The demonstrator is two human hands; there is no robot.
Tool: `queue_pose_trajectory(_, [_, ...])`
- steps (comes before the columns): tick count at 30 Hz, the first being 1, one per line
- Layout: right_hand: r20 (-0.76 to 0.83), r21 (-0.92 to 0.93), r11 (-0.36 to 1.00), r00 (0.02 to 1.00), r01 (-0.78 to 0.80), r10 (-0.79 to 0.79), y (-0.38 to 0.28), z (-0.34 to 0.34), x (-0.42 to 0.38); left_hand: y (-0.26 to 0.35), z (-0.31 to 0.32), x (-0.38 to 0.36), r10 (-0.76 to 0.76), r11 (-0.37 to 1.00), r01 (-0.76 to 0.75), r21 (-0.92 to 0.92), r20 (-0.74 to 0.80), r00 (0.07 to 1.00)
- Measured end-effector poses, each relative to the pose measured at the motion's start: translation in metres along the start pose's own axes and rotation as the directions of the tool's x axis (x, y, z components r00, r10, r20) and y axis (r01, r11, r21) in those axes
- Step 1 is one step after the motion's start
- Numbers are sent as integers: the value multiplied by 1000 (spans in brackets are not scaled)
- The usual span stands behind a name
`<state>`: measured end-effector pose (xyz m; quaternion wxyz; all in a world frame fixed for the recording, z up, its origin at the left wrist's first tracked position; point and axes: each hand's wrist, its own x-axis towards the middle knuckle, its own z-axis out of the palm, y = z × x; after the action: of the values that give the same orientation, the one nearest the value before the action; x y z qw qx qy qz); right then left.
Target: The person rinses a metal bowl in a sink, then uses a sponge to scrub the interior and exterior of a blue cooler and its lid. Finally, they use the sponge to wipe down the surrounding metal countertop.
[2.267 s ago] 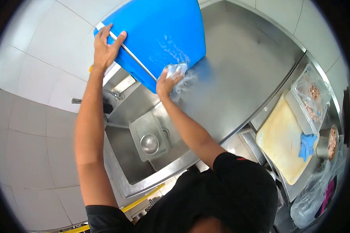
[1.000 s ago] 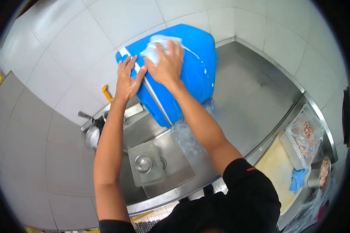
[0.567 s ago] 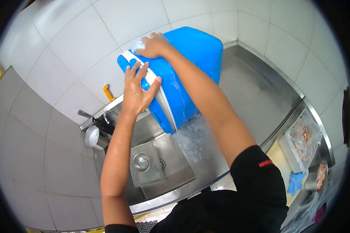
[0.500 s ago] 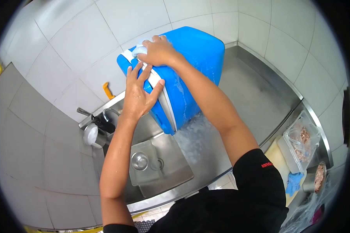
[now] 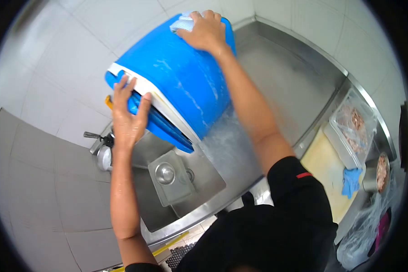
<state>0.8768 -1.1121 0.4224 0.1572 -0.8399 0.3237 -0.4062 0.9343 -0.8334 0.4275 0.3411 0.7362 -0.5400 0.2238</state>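
Note:
A big blue cooler box (image 5: 172, 68) with a white rim lies on its side across the steel counter and the sink edge. Its lid (image 5: 167, 131) hangs slightly apart from the rim, toward the sink. My left hand (image 5: 129, 115) rests on the rim and lid edge, fingers spread. At the far end of the box, my right hand (image 5: 206, 31) presses a light blue-white cloth (image 5: 183, 23) against the wet, soapy side. Foamy water runs over the counter below the box.
The sink (image 5: 204, 181) holds a clear tray (image 5: 179, 195) with a metal bowl (image 5: 165, 173). On the right are a cutting board (image 5: 324, 158), a meat container (image 5: 349, 149), a blue cloth (image 5: 350, 181) and a metal pot (image 5: 371, 177). A black-handled utensil (image 5: 93, 135) is at the left.
My right hand has moved with the cloth from near the rim to the box's far end. The box has tilted, and a gap shows between lid and rim.

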Motion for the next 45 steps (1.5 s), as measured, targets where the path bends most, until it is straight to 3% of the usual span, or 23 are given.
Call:
queue_pose_trajectory(1, [-292, 128, 991, 956, 26, 13, -1, 5, -30, 2, -3, 1, 6, 1000, -6, -6, 15, 1000])
queue_pose_trajectory(2, [-555, 238, 968, 829, 83, 66, 0, 12, -54, 4, -5, 3, 1, 1000, -1, 5, 31, 1000])
queue_pose_trajectory(4, [-552, 534, 845, 771, 33, 319, 24, 60, -98, 0, -8, 16, -82, 997, 80, 21, 106, 991])
queue_pose_trajectory(8, [-233, 634, 592, 607, -497, 760, 90, 187, -194, -5, -8, 49, -258, 942, 207, 263, 176, 950])
queue_pose_trajectory(10, [133, 705, 268, 494, -656, 859, 117, 217, -225, -16, -13, 57, -323, 927, 258, 273, 230, 918])
queue_pose_trajectory(11, [132, 713, 268, 500, -648, 856, 116, 212, -220, -24, -17, 62, -391, 907, 321, 272, 261, 882])
queue_pose_trajectory(12, [37, 715, 371, 562, -592, 826, 111, 202, -211, -31, -22, 70, -452, 879, 365, 306, 298, 841])
queue_pose_trajectory(15, [-228, 701, 625, 722, -344, 653, 105, 163, -151, -51, -17, 74, -462, 861, 399, 316, 157, 873])
queue_pose_trajectory(17, [-414, 610, 782, 791, -126, 451, 105, 127, -94, -62, -19, 79, -553, 821, 475, 318, 228, 802])
queue_pose_trajectory(18, [-536, 495, 869, 789, 6, 300, 109, 115, -64, -64, -18, 80, -547, 836, 521, 171, 333, 768])
queue_pose_trajectory(19, [-321, 719, 694, 900, 28, 296, 113, 99, -31, -63, -13, 81, -516, 824, 566, 18, 437, 737])
queue_pose_trajectory(20, [-98, 882, 472, 971, -17, 220, 118, 85, -2, -62, -12, 84, -523, 819, 573, 11, 423, 740])
queue_pose_trajectory(21, [-92, 880, 474, 975, -16, 203, 123, 77, 22, -60, -12, 85, -526, 829, 556, 65, 428, 735])
queue_pose_trajectory(23, [253, 915, 309, 965, -261, 66, 129, 69, 52, -60, -11, 81, -545, 824, 556, 111, 427, 722])
queue_pose_trajectory(27, [195, 920, 332, 978, -209, 77, 133, 70, 40, -59, -13, 75, -507, 856, 501, 127, 400, 763])
queue_pose_trajectory(29, [170, 947, 246, 972, -207, 164, 133, 62, 13, -56, -16, 69, -460, 887, 434, 158, 381, 802])
queue_pose_trajectory(30, [168, 946, 262, 979, -192, 112, 126, 41, -4, -58, -17, 65, -459, 888, 431, 161, 378, 804])
queue_pose_trajectory(34, [57, 909, 394, 977, -136, 205, 98, 0, -78, -55, -50, 42, -361, 932, 299, 207, 431, 827])
queue_pose_trajectory(38, [-54, 941, 338, 977, -20, 208, 65, -26, -133, -53, -79, 29, -260, 965, 237, 111, 499, 827])
queue_pose_trajectory(39, [-82, 919, 393, 975, -5, 205, 62, -30, -136, -54, -81, 30, -247, 968, 232, 94, 504, 827])
queue_pose_trajectory(41, [-125, 885, 466, 970, 15, 208, 55, -41, -131, -57, -78, 41, -419, 898, 422, 124, 531, 737])
queue_pose_trajectory(43, [-139, 710, 703, 986, 34, 93, 40, -66, -104, -66, -69, 47, -423, 902, 404, 152, 503, 754])
queue_pose_trajectory(45, [-5, 525, 850, 999, 35, -38, 33, -81, -74, -66, -67, 47, -398, 917, 339, 208, 498, 771])
